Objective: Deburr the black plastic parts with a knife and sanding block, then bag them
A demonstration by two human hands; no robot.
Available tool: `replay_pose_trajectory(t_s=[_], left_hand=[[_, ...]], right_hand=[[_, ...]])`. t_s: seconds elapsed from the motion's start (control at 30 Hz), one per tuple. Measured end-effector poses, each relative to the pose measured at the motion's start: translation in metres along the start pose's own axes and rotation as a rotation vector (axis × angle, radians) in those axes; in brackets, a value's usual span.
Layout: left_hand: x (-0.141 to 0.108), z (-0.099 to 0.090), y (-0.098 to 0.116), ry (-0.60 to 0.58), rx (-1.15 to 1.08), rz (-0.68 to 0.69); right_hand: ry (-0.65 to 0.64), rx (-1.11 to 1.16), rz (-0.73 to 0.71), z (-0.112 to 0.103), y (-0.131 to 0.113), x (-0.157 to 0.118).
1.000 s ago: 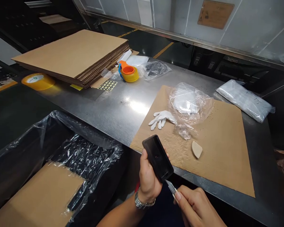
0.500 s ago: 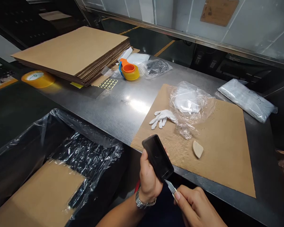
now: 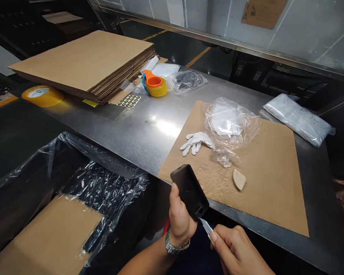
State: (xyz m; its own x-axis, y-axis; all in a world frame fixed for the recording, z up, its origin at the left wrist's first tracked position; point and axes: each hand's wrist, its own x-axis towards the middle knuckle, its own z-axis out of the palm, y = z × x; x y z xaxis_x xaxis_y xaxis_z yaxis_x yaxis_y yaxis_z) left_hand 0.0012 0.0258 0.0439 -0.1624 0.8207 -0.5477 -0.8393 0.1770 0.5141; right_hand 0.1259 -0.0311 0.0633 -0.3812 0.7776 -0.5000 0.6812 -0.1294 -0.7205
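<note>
The right hand is clamped around a slim silver-bladed craft knife, its tip at the lower end of a black, shallow, rectangular case — whether the two touch is too fine to tell. The left hand, a silver metal-link watch on its wrist, grips that case from below, fingers wrapped around it, tilted in front of the bench edge.

To the left, a flat brown cardboard piece lies in a bin lined with clear plastic film. On the steel bench, a brown cardboard sheet bears a beige wedge-shaped block, then a white fabric glove beside a crumpled clear plastic bag. Farther back sit an orange-and-blue tape dispenser — yellow roll fitted — and a thick stack of brown cardboard sheets.
</note>
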Motion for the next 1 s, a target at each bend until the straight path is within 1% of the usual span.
replay_pose_trajectory(t_s=[0.17,0.4,0.5,0.6,0.67,0.7,0.77,0.83,0.93,1.0], left_hand=[[-0.0012,-0.0014,-0.0003,0.030,-0.017,-0.027],[-0.0007,-0.0017,-0.0025,0.053,-0.017,0.005],[-0.0002,-0.0011,-0.0047,0.081,-0.039,0.062],[0.0003,-0.0005,-0.0068,0.064,-0.056,0.151],[0.0005,0.0000,-0.0074,0.047,-0.076,0.208],[0.0006,0.0003,-0.0074,0.040,-0.087,0.230],[0.0005,0.0008,-0.0069,0.027,-0.106,0.256],[0.0004,0.0012,-0.0059,0.015,-0.119,0.264],[-0.0001,0.0015,-0.0041,0.028,-0.128,0.285],[-0.0007,0.0018,-0.0029,0.033,-0.134,0.306]], right_hand=[[-0.038,0.081,0.043,-0.0005,-0.0003,0.0011],[-0.069,0.131,0.111,0.0006,-0.0028,0.0005],[-0.066,0.186,0.112,0.0015,-0.0025,0.0024],[-0.078,0.267,0.085,0.0018,-0.0024,0.0046],[-0.068,0.277,0.054,0.0013,-0.0025,0.0047],[-0.027,0.240,0.025,0.0010,-0.0026,0.0040],[0.132,0.072,-0.072,0.0003,-0.0027,0.0017],[0.322,-0.165,-0.219,0.0003,-0.0025,-0.0005],[0.590,-0.488,-0.479,0.0021,-0.0023,-0.0008],[0.742,-0.684,-0.589,0.0040,-0.0027,0.0007]])
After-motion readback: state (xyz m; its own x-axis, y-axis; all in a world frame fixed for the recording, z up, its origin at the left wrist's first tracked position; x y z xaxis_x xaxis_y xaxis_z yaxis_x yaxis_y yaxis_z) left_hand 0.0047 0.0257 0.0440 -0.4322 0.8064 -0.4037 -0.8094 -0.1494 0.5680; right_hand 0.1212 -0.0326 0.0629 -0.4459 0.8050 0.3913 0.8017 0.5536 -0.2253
